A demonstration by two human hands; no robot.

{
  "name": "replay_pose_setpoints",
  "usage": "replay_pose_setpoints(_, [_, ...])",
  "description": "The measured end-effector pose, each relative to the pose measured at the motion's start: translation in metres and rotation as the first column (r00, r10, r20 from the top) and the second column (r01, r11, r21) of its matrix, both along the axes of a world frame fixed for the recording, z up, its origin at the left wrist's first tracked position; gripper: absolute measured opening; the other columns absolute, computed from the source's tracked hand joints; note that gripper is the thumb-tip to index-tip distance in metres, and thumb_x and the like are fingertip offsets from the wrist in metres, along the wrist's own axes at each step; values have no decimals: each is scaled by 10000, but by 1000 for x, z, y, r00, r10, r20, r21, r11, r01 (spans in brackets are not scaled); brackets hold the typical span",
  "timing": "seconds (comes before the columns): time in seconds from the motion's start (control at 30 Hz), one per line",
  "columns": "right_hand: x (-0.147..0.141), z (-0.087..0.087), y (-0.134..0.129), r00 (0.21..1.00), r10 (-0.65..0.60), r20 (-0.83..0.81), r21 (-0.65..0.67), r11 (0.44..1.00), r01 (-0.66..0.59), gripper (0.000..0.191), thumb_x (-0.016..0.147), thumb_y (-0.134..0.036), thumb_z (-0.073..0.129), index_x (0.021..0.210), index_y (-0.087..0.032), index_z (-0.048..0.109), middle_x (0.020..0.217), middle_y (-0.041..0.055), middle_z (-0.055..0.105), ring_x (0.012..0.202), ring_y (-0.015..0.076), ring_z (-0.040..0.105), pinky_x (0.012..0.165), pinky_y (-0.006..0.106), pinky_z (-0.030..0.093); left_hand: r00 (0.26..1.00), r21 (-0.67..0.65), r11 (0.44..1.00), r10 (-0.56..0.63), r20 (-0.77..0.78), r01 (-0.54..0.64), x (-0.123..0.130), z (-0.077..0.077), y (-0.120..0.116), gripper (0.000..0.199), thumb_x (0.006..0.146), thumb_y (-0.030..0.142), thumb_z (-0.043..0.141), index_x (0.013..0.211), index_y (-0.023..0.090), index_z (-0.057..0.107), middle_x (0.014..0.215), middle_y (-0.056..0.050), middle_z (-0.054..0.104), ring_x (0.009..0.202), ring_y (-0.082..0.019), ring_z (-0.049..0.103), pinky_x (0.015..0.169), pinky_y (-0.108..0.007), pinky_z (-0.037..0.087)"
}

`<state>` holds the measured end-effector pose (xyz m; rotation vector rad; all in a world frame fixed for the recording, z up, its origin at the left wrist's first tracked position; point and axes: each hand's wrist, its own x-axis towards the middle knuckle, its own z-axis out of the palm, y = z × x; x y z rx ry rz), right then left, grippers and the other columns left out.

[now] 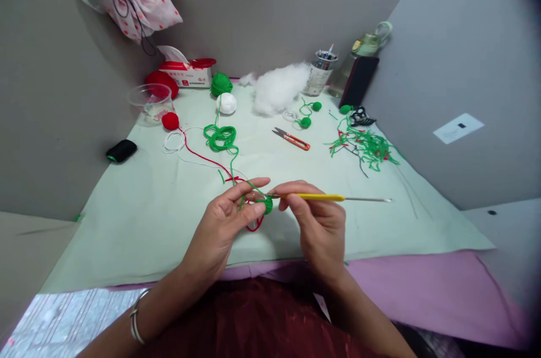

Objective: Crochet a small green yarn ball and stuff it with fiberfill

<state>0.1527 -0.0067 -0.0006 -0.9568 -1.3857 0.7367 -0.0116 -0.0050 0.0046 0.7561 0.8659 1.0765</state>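
Head view shows us a pale green cloth point(177, 222) spread out flat. Far off in the middle, white fluff point(281, 90) sits soft and puffy, like a cloud. Left of it we see a round ball of green yarn point(221, 84) and, just nearer, a smooth white ball point(227, 103). A loopy heap of green yarn point(220, 137) lies nearer still. On the far right is a messy pile of thin green and red yarn bits point(374, 146). Orange scissors point(291, 138) with dark metal blades lie left of that pile.

Our left hand point(224, 217) pinches a small, bumpy green piece point(268, 206) with its thumb and fingers. Our right hand point(316, 220) holds a thin hook point(321, 197) by its yellow handle, like a pencil. One metal end sticks out to the right, and the other end meets the green piece. That piece lies between our hands, touching the left thumb and just left of the right fingertips. A red strand point(255, 230) loops on its near side.
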Motion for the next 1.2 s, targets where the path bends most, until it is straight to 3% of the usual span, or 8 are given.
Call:
replay_pose_setpoints(0.2, [5,-9,0,981,57,-187,-90,993,-75,191,1062,-303,622,1009,-250,797,909,5,771,732,125,665,752,287,566,997,42,999,14,-72,-11,-2,-6,-1,315,833,330,873,1145,308,841,966,-21,679,863,-164,581,800,-299,427])
replay_pose_setpoints(0.4, [6,-2,-10,1000,20,-18,-47,999,-21,207,1084,-252,570,1029,-246,770,944,9,780,743,134,667,731,298,555,996,44,999,25,-91,-22,-5,-7,-2,304,821,321,877,1124,313,847,925,-5,655,806,-132,577,768,-267,442])
replay_pose_setpoints(0.53, [5,3,-14,961,-55,270,200,980,0,217,1082,-166,516,1122,-230,719,977,30,795,805,162,699,742,336,540,992,101,993,71,-106,-60,-4,-8,-3,272,826,279,872,1094,320,852,879,17,649,736,-94,530,721,-211,457])
replay_pose_setpoints(0.73, [0,-6,-12,738,-349,577,560,827,-47,194,1044,-135,579,1158,-174,731,1038,114,807,862,208,715,763,368,534,998,31,997,64,27,-65,4,-7,-6,470,780,278,918,1234,278,796,843,20,663,777,-101,583,753,-190,489])
replay_pose_setpoints(0.8, [0,-9,-13,773,-333,539,532,847,-6,232,1023,-118,611,1184,-207,752,1087,113,796,928,224,716,780,366,559,993,-78,997,-12,116,21,3,-6,-5,527,768,308,929,1271,247,785,834,11,662,750,-96,573,761,-201,488])
replay_pose_setpoints(0.87, [2,-10,-13,892,-226,392,418,907,46,260,1023,-106,605,1180,-242,760,1063,83,793,928,213,713,771,351,573,986,-150,986,-46,163,71,1,-4,-2,506,773,316,923,1255,219,800,766,23,623,662,-72,504,716,-196,462])
replay_pose_setpoints(1.0, [5,-3,-9,1000,-5,5,169,986,4,236,1058,-157,574,1091,-260,784,949,29,775,812,168,688,699,317,564,992,-104,993,-35,118,47,-3,1,0,454,778,313,911,1216,230,828,799,8,617,681,-82,470,672,-201,408])
replay_pose_setpoints(1.2, [-1,-2,-8,993,-3,121,149,989,-15,238,1040,-134,612,1131,-275,782,1009,23,805,900,170,733,762,321,588,1000,1,1000,14,-5,-14,3,-3,-4,426,773,328,924,1190,309,839,917,-3,663,791,-115,536,754,-231,433])
